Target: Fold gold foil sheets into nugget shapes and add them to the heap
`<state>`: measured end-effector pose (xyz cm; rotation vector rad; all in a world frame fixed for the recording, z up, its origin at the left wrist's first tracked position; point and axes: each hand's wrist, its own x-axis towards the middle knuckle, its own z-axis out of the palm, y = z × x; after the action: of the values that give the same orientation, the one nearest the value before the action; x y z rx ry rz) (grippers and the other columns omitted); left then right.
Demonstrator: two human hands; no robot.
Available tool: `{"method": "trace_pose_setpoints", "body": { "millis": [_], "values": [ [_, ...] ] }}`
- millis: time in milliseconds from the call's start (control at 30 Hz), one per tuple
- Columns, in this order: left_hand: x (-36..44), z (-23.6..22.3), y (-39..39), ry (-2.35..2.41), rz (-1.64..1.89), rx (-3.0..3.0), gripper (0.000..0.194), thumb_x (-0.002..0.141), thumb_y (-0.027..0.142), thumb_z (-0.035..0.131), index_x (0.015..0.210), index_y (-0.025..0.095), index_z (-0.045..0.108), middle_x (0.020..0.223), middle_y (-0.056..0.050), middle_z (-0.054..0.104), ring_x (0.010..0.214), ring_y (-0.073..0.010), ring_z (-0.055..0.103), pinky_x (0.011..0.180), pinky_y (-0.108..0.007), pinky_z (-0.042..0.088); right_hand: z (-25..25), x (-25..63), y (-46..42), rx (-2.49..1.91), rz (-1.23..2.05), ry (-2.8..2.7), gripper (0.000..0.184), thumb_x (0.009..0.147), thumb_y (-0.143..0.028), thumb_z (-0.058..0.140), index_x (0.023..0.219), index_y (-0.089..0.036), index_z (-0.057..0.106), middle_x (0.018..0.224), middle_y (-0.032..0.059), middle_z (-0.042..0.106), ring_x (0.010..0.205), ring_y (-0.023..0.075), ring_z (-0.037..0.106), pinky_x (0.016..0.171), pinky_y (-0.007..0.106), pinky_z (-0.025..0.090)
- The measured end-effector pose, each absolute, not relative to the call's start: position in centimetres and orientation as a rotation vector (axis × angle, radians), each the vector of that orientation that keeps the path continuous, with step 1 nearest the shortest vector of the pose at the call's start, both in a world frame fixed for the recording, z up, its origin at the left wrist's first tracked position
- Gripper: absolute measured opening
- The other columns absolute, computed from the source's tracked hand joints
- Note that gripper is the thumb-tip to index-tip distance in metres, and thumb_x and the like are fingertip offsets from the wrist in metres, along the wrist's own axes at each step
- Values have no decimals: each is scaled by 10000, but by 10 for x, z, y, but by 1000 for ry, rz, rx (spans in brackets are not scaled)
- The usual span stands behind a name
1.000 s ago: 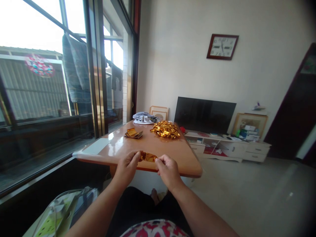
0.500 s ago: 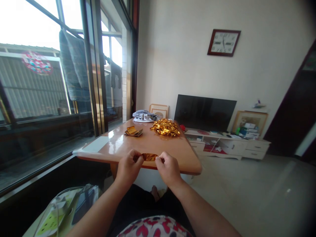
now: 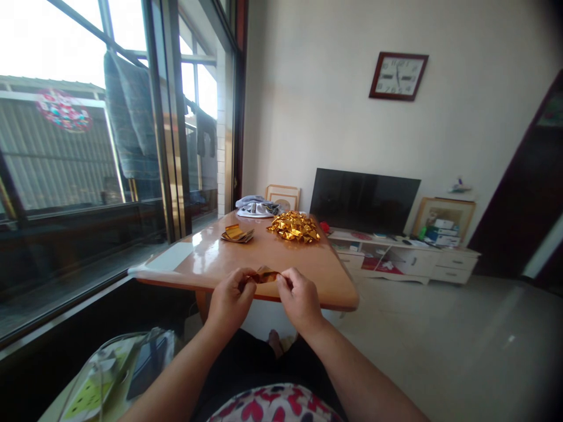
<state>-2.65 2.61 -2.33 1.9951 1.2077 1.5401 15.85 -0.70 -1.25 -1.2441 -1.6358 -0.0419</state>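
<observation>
My left hand [image 3: 229,299] and my right hand [image 3: 300,298] pinch the two ends of a small piece of gold foil paper [image 3: 265,275] between them, held just above the near edge of the orange wooden table [image 3: 308,269]. Both hands have their fingers closed on the foil. Farther back on the table lies a heap of folded gold foil pieces [image 3: 295,227]. To its left sits a small stack of flat gold foil sheets [image 3: 238,234].
A bundle of grey and white cloth [image 3: 257,207] lies at the table's far end. A glass sliding door [image 3: 88,146] runs along the left. A television [image 3: 364,200] stands on a white cabinet [image 3: 404,258] against the back wall. A green power strip [image 3: 92,390] lies at the lower left.
My hands have drawn slightly closer together and the foil piece between them has bunched up shorter. The view has shifted a little downward.
</observation>
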Motion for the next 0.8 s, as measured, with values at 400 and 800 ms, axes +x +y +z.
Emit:
{"method": "trace_pose_setpoints", "body": {
  "millis": [400,800],
  "values": [
    [-24,-18,23,619,1391,1805,584,886,323,712,1405,236,460,1294,-106,630,1143,-239,645,934,-357,540,-16,164,-8,-985,-46,-1666,146,979,-227,535,982,-228,681,873,43,688,827,193,650,767,293,489],
    [-26,-15,19,579,1222,1803,489,964,365,612,1404,183,502,1377,-136,610,1298,-275,569,1110,-439,466,-6,158,-11,-859,223,-1720,269,923,-183,583,1162,-235,695,1102,62,737,1016,205,689,907,326,544]
  ]
}}
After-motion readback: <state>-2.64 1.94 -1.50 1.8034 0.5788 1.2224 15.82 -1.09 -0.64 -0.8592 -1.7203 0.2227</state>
